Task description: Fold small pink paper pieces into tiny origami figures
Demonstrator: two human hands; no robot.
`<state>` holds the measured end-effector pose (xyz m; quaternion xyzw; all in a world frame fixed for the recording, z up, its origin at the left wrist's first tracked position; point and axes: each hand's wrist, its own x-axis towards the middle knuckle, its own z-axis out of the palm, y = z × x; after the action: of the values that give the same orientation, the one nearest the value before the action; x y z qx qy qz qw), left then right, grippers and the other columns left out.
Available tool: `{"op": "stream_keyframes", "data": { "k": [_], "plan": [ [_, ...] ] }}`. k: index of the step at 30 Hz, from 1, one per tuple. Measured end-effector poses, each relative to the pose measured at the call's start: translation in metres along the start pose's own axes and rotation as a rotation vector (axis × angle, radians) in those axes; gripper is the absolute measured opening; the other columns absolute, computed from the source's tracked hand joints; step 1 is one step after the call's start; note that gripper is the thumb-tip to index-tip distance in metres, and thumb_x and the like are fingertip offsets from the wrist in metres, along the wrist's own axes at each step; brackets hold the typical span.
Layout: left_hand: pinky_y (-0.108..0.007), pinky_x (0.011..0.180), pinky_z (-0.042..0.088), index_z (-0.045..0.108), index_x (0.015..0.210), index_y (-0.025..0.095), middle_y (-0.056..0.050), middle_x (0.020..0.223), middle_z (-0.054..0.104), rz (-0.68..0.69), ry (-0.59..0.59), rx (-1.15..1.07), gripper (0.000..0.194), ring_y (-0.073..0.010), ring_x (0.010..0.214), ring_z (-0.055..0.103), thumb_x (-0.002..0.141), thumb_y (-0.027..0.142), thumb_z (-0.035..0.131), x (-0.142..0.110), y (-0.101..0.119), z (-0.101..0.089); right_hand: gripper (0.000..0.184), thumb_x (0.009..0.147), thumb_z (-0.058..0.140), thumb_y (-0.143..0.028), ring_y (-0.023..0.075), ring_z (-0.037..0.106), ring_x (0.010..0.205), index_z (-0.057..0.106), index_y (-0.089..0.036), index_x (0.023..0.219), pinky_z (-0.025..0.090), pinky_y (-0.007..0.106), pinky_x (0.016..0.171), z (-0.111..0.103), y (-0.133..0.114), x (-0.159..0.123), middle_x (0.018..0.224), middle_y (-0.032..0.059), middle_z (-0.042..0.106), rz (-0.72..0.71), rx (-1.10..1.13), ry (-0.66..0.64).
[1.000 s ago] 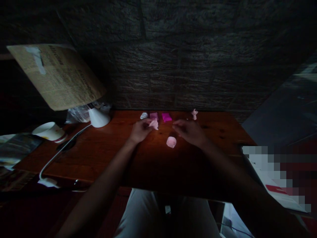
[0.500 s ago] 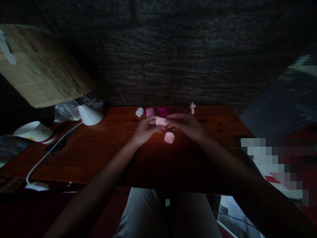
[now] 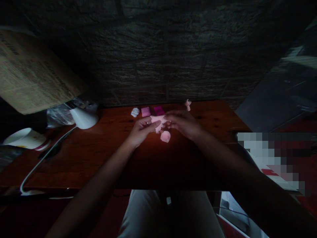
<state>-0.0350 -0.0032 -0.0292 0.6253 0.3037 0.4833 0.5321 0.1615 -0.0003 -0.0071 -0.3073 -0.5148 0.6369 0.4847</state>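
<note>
My left hand [image 3: 141,130] and my right hand [image 3: 182,123] meet above the wooden table [image 3: 104,155], both pinching a pale pink lump of clay [image 3: 158,121] stretched between the fingertips. Just below it a rounded pink clay piece [image 3: 165,136] lies on the table. Along the back edge sit a white clay bit [image 3: 135,112], a pink block [image 3: 146,111], a magenta block [image 3: 158,110] and a small pink clay figure [image 3: 188,104].
A white lamp head [image 3: 83,118] with its white cord [image 3: 42,161] lies at the left, next to crumpled plastic [image 3: 58,115] and a white cup [image 3: 23,139]. A printed board [image 3: 32,79] leans at upper left. A dark stone wall [image 3: 163,59] closes the back. Papers [image 3: 277,178] lie at right.
My right hand moved left to join the left hand on the pink clay, and the two now pull it out between them. The view shifted slightly.
</note>
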Motion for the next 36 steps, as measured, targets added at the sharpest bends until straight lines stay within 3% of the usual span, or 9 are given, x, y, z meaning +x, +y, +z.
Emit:
{"op": "stream_keyframes", "data": {
  "k": [7, 12, 17, 20, 24, 26, 29, 33, 36],
  "plan": [
    [-0.025, 0.066, 0.051, 0.075, 0.087, 0.015, -0.002, 0.076, 0.073, 0.017, 0.041, 0.136, 0.027, -0.0118, 0.066, 0.063, 0.084, 0.042, 0.079, -0.003, 0.008, 0.001, 0.030, 0.069, 0.089, -0.034, 0.0130, 0.070, 0.071, 0.078, -0.019, 0.093, 0.058, 0.029, 0.073, -0.001, 0.001, -0.001, 0.079, 0.0015, 0.076, 0.020, -0.037, -0.026],
    [-0.023, 0.066, 0.048, 0.074, 0.080, 0.015, -0.001, 0.072, 0.070, 0.058, 0.017, 0.207, 0.029, -0.0101, 0.064, 0.060, 0.089, 0.042, 0.073, -0.004, 0.011, 0.002, 0.026, 0.071, 0.088, -0.037, 0.0119, 0.069, 0.069, 0.079, -0.019, 0.088, 0.058, 0.028, 0.071, 0.002, 0.002, -0.001, 0.075, 0.0005, 0.076, -0.029, -0.119, -0.024],
    [-0.020, 0.057, 0.048, 0.075, 0.086, 0.016, -0.002, 0.072, 0.072, -0.026, 0.102, -0.043, 0.028, -0.0098, 0.059, 0.062, 0.083, 0.044, 0.079, 0.000, 0.012, 0.010, 0.025, 0.068, 0.088, -0.035, 0.0124, 0.068, 0.070, 0.078, -0.020, 0.085, 0.058, 0.030, 0.074, 0.007, -0.001, 0.002, 0.073, -0.0010, 0.074, -0.062, -0.025, 0.040],
    [-0.019, 0.055, 0.049, 0.074, 0.090, 0.016, -0.002, 0.074, 0.072, -0.134, 0.248, -0.242, 0.024, -0.0085, 0.057, 0.061, 0.082, 0.037, 0.081, 0.005, 0.016, 0.007, 0.025, 0.066, 0.088, -0.033, 0.0115, 0.068, 0.074, 0.078, -0.021, 0.085, 0.058, 0.026, 0.073, 0.006, -0.008, 0.003, 0.078, -0.0011, 0.075, -0.068, 0.053, 0.104],
    [-0.015, 0.054, 0.048, 0.069, 0.084, 0.017, 0.000, 0.073, 0.068, -0.254, 0.676, -0.364, 0.011, -0.0061, 0.055, 0.058, 0.090, 0.026, 0.070, 0.012, 0.017, -0.016, 0.016, 0.072, 0.084, -0.027, 0.0092, 0.067, 0.078, 0.077, -0.024, 0.086, 0.056, 0.019, 0.071, -0.008, -0.022, 0.002, 0.088, -0.0024, 0.078, -0.124, 0.170, 0.239],
    [-0.017, 0.055, 0.049, 0.068, 0.082, 0.017, -0.001, 0.074, 0.069, -0.309, 0.842, -0.267, 0.010, -0.0083, 0.058, 0.060, 0.090, 0.022, 0.066, 0.013, 0.013, -0.027, 0.014, 0.076, 0.081, -0.026, 0.0098, 0.070, 0.084, 0.077, -0.025, 0.089, 0.056, 0.018, 0.072, -0.016, -0.026, 0.001, 0.092, -0.0026, 0.079, -0.135, 0.196, 0.281],
    [-0.023, 0.061, 0.051, 0.071, 0.085, 0.016, -0.005, 0.082, 0.073, -0.270, 0.882, 0.018, 0.005, -0.0139, 0.068, 0.066, 0.084, 0.019, 0.067, 0.014, 0.003, -0.034, 0.018, 0.077, 0.081, -0.021, 0.0121, 0.073, 0.094, 0.077, -0.027, 0.093, 0.059, 0.022, 0.079, -0.021, -0.025, 0.001, 0.098, -0.0022, 0.080, -0.092, 0.187, 0.247],
    [-0.037, 0.088, 0.054, 0.074, 0.097, 0.015, -0.012, 0.098, 0.076, -0.075, 0.718, 0.422, 0.024, -0.0248, 0.091, 0.072, 0.090, 0.033, 0.061, 0.012, -0.010, -0.037, 0.026, 0.075, 0.087, -0.027, 0.0153, 0.076, 0.094, 0.078, -0.027, 0.100, 0.062, 0.030, 0.087, -0.017, -0.018, -0.002, 0.097, -0.0002, 0.081, -0.010, 0.111, 0.125],
    [-0.048, 0.103, 0.049, 0.073, 0.108, 0.013, -0.017, 0.109, 0.074, -0.046, 0.623, 0.801, 0.030, -0.0328, 0.109, 0.069, 0.091, 0.033, 0.057, 0.008, -0.013, -0.042, 0.027, 0.072, 0.090, -0.032, 0.0178, 0.077, 0.092, 0.079, -0.025, 0.095, 0.063, 0.033, 0.089, -0.015, -0.015, -0.003, 0.096, 0.0028, 0.082, 0.029, 0.075, 0.078]
  ]
}}
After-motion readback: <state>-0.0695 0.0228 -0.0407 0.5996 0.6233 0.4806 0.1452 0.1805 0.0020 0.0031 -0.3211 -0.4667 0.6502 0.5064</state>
